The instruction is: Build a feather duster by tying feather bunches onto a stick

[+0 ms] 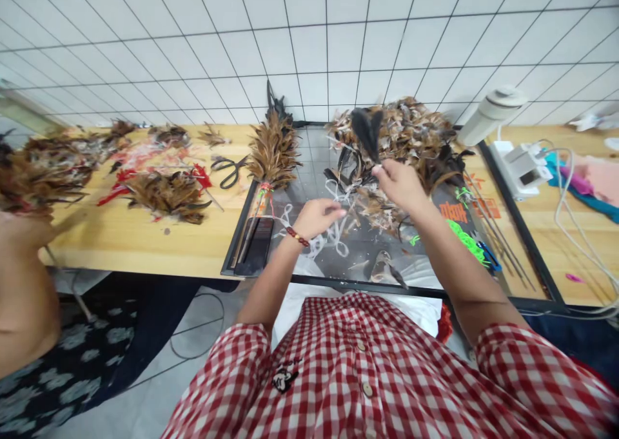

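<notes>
My right hand (pixel 402 186) is closed in a pinch on the lower end of dark feathers (pixel 368 133), which point up in front of a pile of brown feathers (pixel 411 129). Lower and to the left, my left hand (pixel 314 220) has its thumb and fingers drawn together; I cannot make out what is between them. Loose white string (pixel 333 238) lies in loops beneath and beside this hand. Left of it rests a feather duster (pixel 275 146) with brown plumes, dark tips and a stick pointing toward me.
Black scissors (pixel 231 171) lie left of the duster. A dark phone (pixel 256 245) is at the tray's (pixel 348 285) left side. Green string (pixel 465 240), thin rods (pixel 503 239), a white bottle (pixel 493 113) and a power strip (pixel 515 168) are rightward. A co-worker's arm (pixel 24 284) is at left.
</notes>
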Action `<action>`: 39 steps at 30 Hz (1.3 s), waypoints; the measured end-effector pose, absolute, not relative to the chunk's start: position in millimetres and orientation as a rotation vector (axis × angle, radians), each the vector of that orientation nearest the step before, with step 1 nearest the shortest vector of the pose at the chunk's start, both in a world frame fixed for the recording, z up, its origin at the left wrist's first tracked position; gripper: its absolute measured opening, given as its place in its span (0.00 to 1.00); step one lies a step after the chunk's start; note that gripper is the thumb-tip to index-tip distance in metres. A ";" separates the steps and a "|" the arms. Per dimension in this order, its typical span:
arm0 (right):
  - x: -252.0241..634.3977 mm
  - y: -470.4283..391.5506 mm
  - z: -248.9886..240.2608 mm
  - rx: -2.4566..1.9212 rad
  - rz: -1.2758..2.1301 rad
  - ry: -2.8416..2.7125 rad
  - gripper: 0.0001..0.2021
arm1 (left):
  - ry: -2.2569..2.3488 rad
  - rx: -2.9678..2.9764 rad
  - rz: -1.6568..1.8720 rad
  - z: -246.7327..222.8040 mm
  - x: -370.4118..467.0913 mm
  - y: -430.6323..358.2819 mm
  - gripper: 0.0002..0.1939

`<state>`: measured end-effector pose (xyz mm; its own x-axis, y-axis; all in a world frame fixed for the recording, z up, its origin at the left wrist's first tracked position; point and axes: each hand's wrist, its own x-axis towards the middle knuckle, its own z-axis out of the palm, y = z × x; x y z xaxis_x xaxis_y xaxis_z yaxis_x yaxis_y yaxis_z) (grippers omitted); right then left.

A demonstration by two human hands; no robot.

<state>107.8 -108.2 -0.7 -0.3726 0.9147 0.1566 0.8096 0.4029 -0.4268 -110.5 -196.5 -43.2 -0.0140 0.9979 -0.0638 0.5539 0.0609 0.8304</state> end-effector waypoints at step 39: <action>23.2 -52.0 -64.5 -0.201 -0.048 -2.974 0.14 | 1.667 0.614 1.195 -46.8 -152.1 -186.8 0.15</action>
